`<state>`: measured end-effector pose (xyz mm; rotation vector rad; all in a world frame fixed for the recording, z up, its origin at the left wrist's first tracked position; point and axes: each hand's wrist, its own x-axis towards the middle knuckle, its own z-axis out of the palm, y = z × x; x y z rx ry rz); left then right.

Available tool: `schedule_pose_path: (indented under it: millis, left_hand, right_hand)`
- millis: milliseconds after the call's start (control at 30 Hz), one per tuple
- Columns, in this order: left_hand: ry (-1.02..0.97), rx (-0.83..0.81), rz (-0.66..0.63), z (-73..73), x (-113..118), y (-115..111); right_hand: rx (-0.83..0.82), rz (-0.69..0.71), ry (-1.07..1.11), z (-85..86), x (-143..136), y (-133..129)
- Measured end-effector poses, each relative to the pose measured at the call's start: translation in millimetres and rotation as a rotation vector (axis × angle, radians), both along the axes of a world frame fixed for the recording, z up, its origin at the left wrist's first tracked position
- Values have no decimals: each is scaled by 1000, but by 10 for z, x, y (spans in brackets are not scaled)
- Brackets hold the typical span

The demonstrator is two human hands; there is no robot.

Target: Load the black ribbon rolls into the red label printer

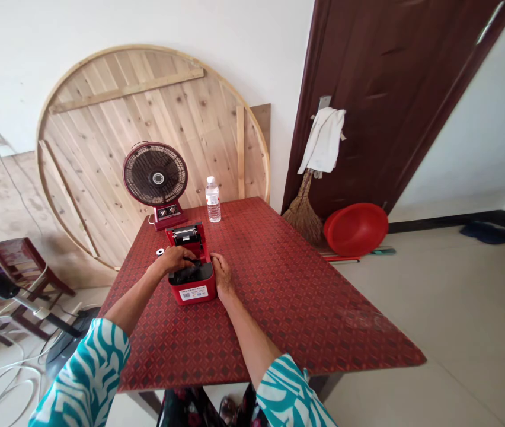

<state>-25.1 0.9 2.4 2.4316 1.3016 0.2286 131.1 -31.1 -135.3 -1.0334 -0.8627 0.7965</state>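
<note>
A red and black label printer [193,295] sits on the table with its lid [187,235] raised and a printed sticker on its front. My left hand [176,260] reaches over its left side into the dark compartment. The fingers of that hand are bent and drawn together; what they pinch, if anything, is hidden. Along the printer's right wall, my right hand [222,274] grips the casing. A small white paper roll [160,252] lies on the table just left of the printer, near my left wrist.
A red patterned table [279,296] carries a fan [157,178] and a water bottle [213,200] behind the printer. Against the wall leans a round wooden tabletop [146,89]. Right of the table are a broom [304,210] and red basin [357,230]; a chair [25,267] stands left.
</note>
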Motion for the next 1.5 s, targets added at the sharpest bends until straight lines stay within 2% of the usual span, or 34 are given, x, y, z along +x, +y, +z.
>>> schedule_pose_path:
  millis: [67, 167, 333, 433, 500, 600, 667, 767, 867, 1067, 1233, 1400, 1500]
  left_hand:
    - [-149, -12, -16, -7, -74, -50]
    - [-420, 20, 33, -82, -200, -235]
    - [-661, 143, 91, -369, -315, -595]
    - [-668, 290, 73, -521, -315, -681]
    - [-613, 384, 25, -580, -306, -682]
    - [-526, 527, -21, -623, -295, -653]
    - [-488, 624, -7, -642, -293, -642]
    - [-461, 737, 38, -668, -290, -654]
    - [-486, 806, 54, -687, -277, -683]
    - [-590, 855, 147, -748, -295, -701]
    - [-666, 686, 177, -821, -423, -720]
    - [-625, 496, 16, -884, -483, -722]
    - [-632, 452, -8, -920, -484, -686]
  right_hand:
    - [-14, 10, -2, 13, 4, -10]
    - [-39, 30, 7, 31, -1, -30]
    - [-73, 53, 90, 49, 8, -6]
    - [-87, 78, 187, 161, 65, 125]
    - [-65, 86, 165, 319, 114, 256]
    - [-19, 101, 65, 609, 159, 436]
    - [14, 146, 12, 762, 158, 503]
    - [32, 182, -41, 850, 138, 505]
    - [77, 156, -115, 782, 137, 408]
    - [206, 22, -273, 499, 141, 41]
    - [203, -44, -307, 350, 85, -157]
    - [196, -63, -294, 302, 58, -183]
    - [189, -49, -285, 278, 50, -204]
